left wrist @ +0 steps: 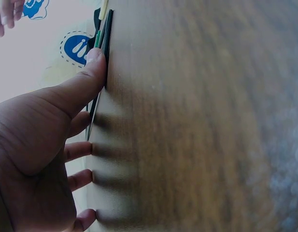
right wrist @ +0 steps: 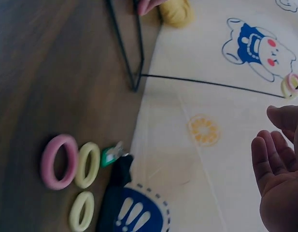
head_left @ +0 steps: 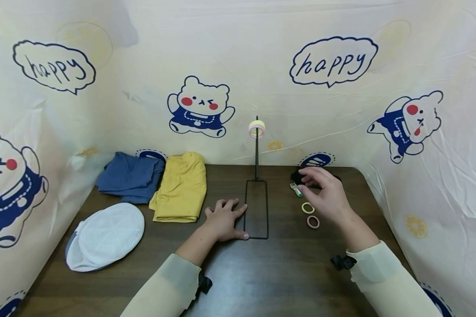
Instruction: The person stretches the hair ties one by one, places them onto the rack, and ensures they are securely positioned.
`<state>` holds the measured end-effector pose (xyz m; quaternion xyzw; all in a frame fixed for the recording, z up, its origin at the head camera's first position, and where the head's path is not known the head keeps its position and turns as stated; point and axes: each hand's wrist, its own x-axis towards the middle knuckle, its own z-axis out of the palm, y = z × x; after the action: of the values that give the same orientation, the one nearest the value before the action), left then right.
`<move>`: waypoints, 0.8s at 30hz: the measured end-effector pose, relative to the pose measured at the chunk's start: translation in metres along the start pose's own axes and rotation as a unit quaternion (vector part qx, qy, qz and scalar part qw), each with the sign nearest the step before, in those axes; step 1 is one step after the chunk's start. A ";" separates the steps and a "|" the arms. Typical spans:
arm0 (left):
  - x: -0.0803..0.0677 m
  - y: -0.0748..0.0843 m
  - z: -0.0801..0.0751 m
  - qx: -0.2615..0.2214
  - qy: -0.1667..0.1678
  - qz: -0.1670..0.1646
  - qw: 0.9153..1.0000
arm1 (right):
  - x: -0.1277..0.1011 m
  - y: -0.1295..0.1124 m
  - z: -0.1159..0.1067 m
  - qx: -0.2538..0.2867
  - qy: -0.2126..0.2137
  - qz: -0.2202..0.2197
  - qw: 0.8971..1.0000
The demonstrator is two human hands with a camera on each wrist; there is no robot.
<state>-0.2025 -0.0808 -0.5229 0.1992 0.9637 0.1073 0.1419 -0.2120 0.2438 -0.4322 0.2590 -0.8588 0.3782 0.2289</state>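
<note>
Left hand [head_left: 224, 220] down on a wire stand [head_left: 257, 154], right hand [head_left: 327, 193] raised

Closest to me are two pale sleeves [head_left: 164, 286] reaching in over the brown table [head_left: 262, 273]. A white cap [head_left: 107, 237] with a blue edge lies well to the left. The left hand is spread, its other fingertips on the wood, thumb on the near left corner of the stand's flat base and index finger against the left rail. It pinches nothing that I can see.

To the right of the base are a pink ring [right wrist: 47, 164] and a yellow ring [right wrist: 81, 166] lying near it, with a second yellow ring [right wrist: 75, 212] showing in the right wrist view. The right hand is lifted off the table, fingers loosely bent and apart from the thumb — nothing between them. Beyond the rings lie a key [head_left: 295, 189] with a green part and a black item [head_left: 297, 177], partly hidden by that hand.

Across to the left, folded yellow cloth [head_left: 180, 189] sits beside folded blue cloth [head_left: 131, 176]. The stand's post rises from the far end of its base — a yellow-and-pink pair of rings [head_left: 256, 123] hangs near its top. Behind it all is a bear-print sheet [head_left: 262, 53].
</note>
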 end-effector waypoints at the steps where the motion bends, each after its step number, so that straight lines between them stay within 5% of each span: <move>1: 0.000 0.000 0.000 -0.001 0.000 0.001 1.000 | -0.003 0.002 -0.001 -0.002 -0.006 0.005 1.000; 17: 0.000 0.001 0.001 -0.004 0.001 0.001 1.000 | -0.048 0.058 -0.011 -0.060 -0.077 0.097 0.991; 24: 0.000 0.001 0.000 -0.006 0.000 -0.004 1.000 | -0.056 0.083 -0.014 -0.073 -0.130 0.146 0.978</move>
<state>-0.2020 -0.0798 -0.5222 0.1948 0.9638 0.1122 0.1432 -0.2178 0.3179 -0.5005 0.1599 -0.9349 0.3074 0.0761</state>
